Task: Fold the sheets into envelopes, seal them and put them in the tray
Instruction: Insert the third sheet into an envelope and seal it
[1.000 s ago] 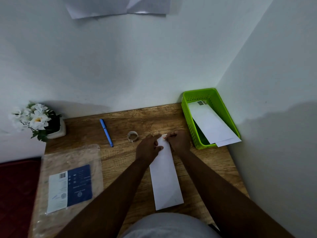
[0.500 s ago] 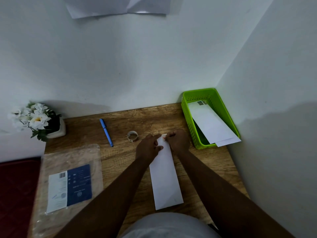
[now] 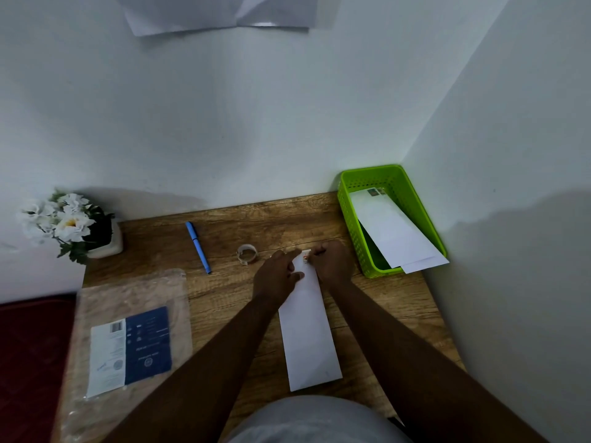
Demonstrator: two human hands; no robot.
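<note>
Both hands work the envelope's [image 3: 308, 327] far end at table centre: left hand [image 3: 276, 278] presses it flat, right hand [image 3: 331, 262] pinches a small sticker [image 3: 306, 254]. Tray [image 3: 347, 199] sits at two o'clock. If the paper slides, the seal may land crooked.

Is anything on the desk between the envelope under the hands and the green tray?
Nothing visible: bare desk lies between the envelope and the green tray. Inside the tray, earlier envelopes already lie slanted, overhanging its near rim.
</note>
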